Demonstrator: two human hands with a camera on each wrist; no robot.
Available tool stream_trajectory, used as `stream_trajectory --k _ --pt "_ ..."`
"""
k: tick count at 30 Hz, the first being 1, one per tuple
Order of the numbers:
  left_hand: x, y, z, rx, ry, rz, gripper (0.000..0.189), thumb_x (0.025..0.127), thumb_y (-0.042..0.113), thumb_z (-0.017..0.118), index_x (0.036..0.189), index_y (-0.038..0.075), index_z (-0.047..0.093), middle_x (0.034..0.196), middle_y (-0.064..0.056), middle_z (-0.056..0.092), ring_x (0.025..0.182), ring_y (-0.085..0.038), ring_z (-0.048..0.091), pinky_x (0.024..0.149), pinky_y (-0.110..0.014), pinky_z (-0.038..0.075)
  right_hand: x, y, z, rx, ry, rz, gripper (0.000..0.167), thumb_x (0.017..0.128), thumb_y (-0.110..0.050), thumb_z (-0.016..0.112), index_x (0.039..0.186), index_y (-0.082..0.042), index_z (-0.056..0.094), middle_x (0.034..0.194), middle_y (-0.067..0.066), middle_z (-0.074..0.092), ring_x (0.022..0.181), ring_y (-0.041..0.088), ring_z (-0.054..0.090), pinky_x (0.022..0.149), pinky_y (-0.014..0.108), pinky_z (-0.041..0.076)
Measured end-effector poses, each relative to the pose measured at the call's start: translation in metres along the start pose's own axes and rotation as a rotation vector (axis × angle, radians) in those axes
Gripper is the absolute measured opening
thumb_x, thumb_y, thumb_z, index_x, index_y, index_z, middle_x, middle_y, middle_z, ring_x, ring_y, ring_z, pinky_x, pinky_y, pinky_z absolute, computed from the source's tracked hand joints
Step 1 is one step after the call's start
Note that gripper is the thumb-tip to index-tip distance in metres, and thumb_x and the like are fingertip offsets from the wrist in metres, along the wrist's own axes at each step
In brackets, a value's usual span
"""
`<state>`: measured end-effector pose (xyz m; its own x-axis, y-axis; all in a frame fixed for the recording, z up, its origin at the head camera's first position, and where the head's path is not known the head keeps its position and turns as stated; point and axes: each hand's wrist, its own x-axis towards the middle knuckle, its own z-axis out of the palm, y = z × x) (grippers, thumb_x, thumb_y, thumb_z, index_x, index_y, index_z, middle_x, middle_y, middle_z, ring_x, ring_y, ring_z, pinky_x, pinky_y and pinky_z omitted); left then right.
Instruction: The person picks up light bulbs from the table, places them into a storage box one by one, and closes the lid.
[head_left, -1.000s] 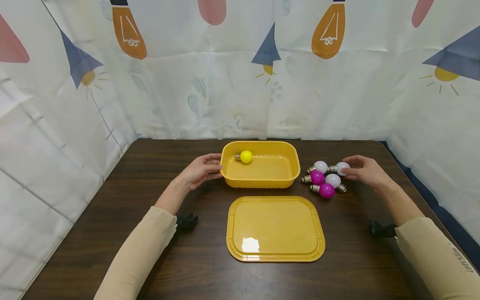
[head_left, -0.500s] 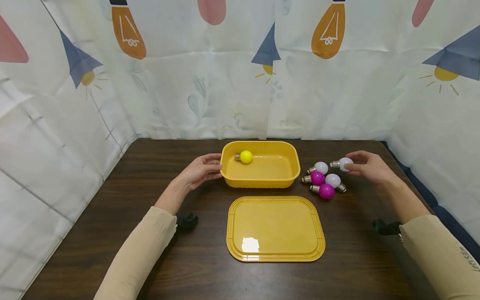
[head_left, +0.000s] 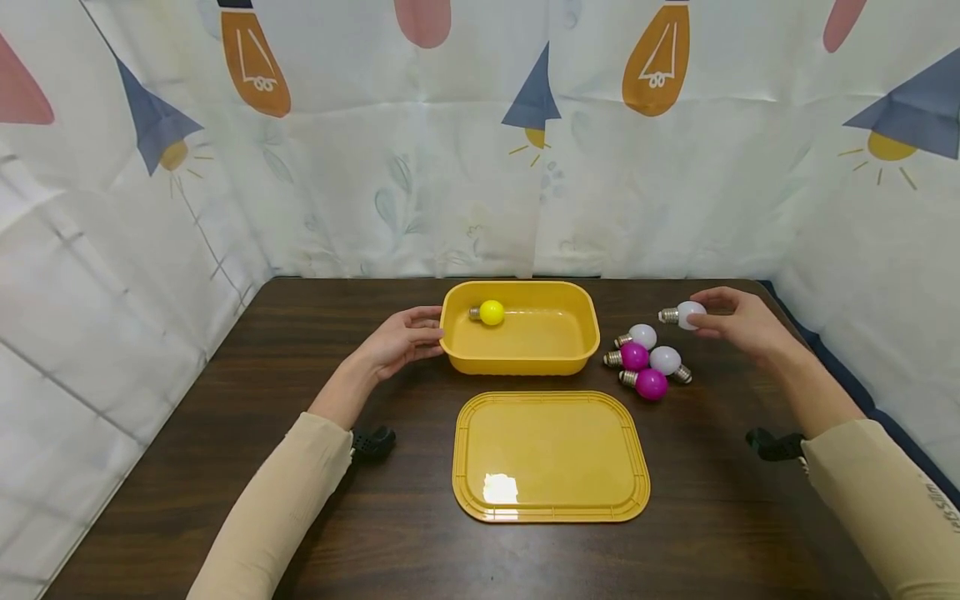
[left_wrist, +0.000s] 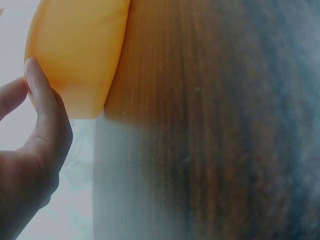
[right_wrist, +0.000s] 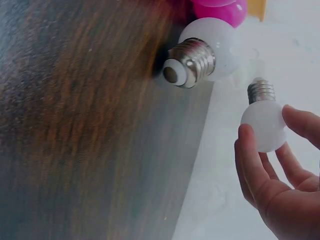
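Observation:
My right hand (head_left: pixel 742 325) pinches a white light bulb (head_left: pixel 689 315) by its globe, the metal screw base pointing left; in the right wrist view this bulb (right_wrist: pixel 264 122) is held between thumb and fingers, base up. My left hand (head_left: pixel 401 340) rests its fingertips against the left end of a yellow plastic box (head_left: pixel 517 367); the left wrist view shows the fingertips (left_wrist: pixel 34 70) right at the box's rim. Inside the box lies one yellow bulb (head_left: pixel 491 313). Two more white bulbs (head_left: pixel 665 360) and two magenta bulbs (head_left: pixel 652 384) lie clustered between box and right hand.
A flat yellow lid (head_left: pixel 551 458) lies on the dark wooden table (head_left: pixel 390 525) in front of the box. Printed white curtain (head_left: pixel 465 192) encloses the table at the back and sides. A dark strap with a device (head_left: pixel 776 446) sits at the right wrist.
My right hand has lifted the white bulb off the group and carried it slightly back and away from the other bulbs. The left hand and the box stay where they were.

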<state>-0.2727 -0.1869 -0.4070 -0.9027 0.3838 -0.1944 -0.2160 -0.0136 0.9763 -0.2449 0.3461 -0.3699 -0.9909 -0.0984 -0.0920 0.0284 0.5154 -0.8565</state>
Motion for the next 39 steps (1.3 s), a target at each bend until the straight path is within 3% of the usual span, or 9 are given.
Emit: stream_trajectory --k 14,22,32,39 --pt "0.002 -0.001 -0.001 0.003 0.002 0.009 0.057 0.105 0.003 0.058 0.157 0.002 0.035 0.142 -0.032 0.048 0.109 -0.032 0.066 0.09 -0.033 0.059 0.005 -0.018 -0.001 -0.022 -0.015 -0.009 0.065 0.104 -0.026 0.065 0.151 0.008 0.037 0.148 0.03 0.04 0.095 0.003 0.066 0.081 0.018 0.057" --pt "0.001 -0.001 -0.001 -0.002 0.0 0.006 0.058 0.105 0.003 0.058 0.158 0.002 0.034 0.144 -0.031 0.047 0.112 -0.033 0.065 0.09 -0.033 0.059 0.008 -0.027 0.003 -0.012 -0.027 -0.032 0.065 0.104 -0.026 0.064 0.152 0.007 0.036 0.149 0.027 0.04 0.099 0.001 0.059 0.084 0.018 0.057" --pt "0.001 -0.001 -0.001 -0.007 -0.009 0.009 0.059 0.105 0.003 0.058 0.158 0.003 0.033 0.145 -0.031 0.047 0.112 -0.032 0.065 0.092 -0.034 0.058 0.012 -0.038 0.008 0.036 -0.035 -0.031 0.066 0.103 -0.03 0.066 0.153 0.001 0.037 0.151 0.021 0.04 0.101 0.001 0.061 0.092 0.025 0.057" --pt "0.0 -0.001 -0.001 -0.012 -0.008 0.009 0.059 0.105 0.003 0.058 0.158 0.002 0.033 0.144 -0.032 0.047 0.108 -0.029 0.066 0.092 -0.034 0.059 0.012 -0.048 0.012 0.053 -0.043 -0.057 0.066 0.102 -0.03 0.067 0.151 0.003 0.039 0.148 0.021 0.042 0.1 0.002 0.062 0.09 0.022 0.056"
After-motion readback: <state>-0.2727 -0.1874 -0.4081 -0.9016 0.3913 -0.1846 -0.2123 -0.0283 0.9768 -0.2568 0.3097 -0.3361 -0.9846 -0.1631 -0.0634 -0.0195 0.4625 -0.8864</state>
